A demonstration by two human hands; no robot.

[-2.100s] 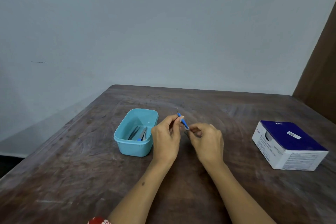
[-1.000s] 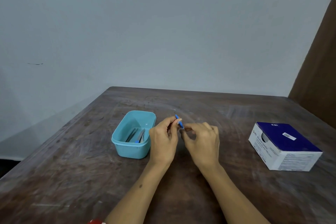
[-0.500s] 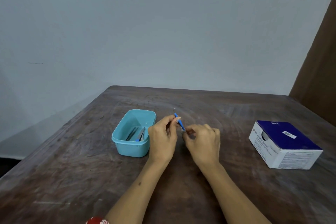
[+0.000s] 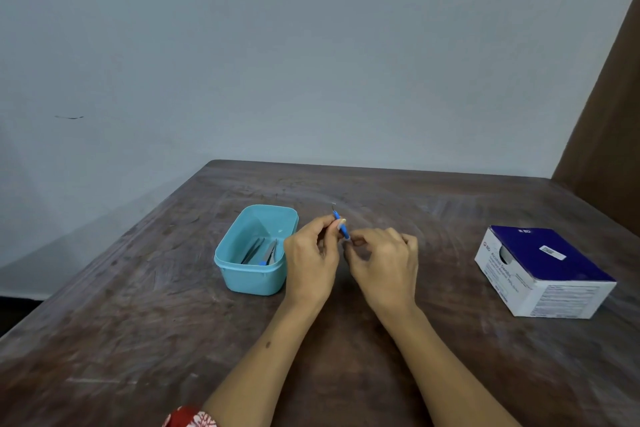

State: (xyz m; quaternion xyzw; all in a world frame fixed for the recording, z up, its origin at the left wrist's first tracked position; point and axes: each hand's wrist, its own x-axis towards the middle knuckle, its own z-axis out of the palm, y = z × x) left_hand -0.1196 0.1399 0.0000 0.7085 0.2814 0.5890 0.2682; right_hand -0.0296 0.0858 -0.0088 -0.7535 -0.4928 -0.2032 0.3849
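1. The left hand (image 4: 311,260) pinches a slim blue-handled metal-tipped tool (image 4: 341,227), tilted above the middle of the brown wooden worktop (image 4: 138,340).
2. The right hand (image 4: 384,263) pinches the tool's lower end.
3. A teal plastic tub (image 4: 254,279) of metal instruments sits just beside the left hand.
4. A blue-and-white cardboard box (image 4: 543,270) lies near the right edge.

A teal plastic tub (image 4: 254,279) stands left of centre on the scuffed dark wooden table (image 4: 138,340). Several slim metal instruments (image 4: 254,250) lie slanted inside it, one showing a blue tip. Well apart from it, near the table's right edge, lies a white box of alcohol swabs (image 4: 547,274) with a dark blue top and a small white label. A plain pale grey-blue wall (image 4: 311,62) rises behind the table, and a brown panel (image 4: 609,149) stands at the far right.
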